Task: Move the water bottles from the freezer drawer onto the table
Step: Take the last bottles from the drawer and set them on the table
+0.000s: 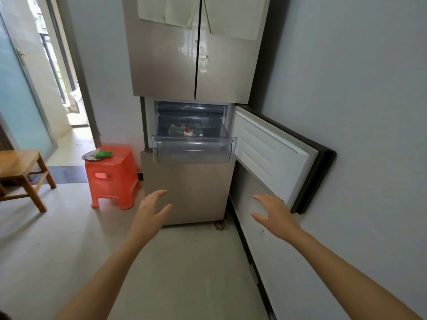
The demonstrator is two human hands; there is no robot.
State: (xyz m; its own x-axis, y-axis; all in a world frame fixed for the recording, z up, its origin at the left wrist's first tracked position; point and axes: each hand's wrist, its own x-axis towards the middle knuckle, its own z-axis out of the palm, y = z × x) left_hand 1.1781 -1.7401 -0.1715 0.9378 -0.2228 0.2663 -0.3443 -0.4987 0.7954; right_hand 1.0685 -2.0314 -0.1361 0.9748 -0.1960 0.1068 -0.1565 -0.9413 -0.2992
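Observation:
The clear freezer drawer (194,151) is pulled out of the beige fridge (184,72) at mid height. Inside it lie clear water bottles (184,130), one showing a red and white label; how many there are I cannot tell. The freezer door (272,153) stands swung open to the right. My left hand (153,205) reaches forward below the drawer, fingers spread and holding nothing. My right hand (273,211) is stretched out the same way, low in front of the open door, also holding nothing. Both hands are well short of the drawer.
An orange plastic stool (111,176) with a metal plate and a green packet stands left of the fridge. A wooden table (20,162) shows at the far left edge. A grey wall (358,112) runs along the right. Behind the stool is an open doorway.

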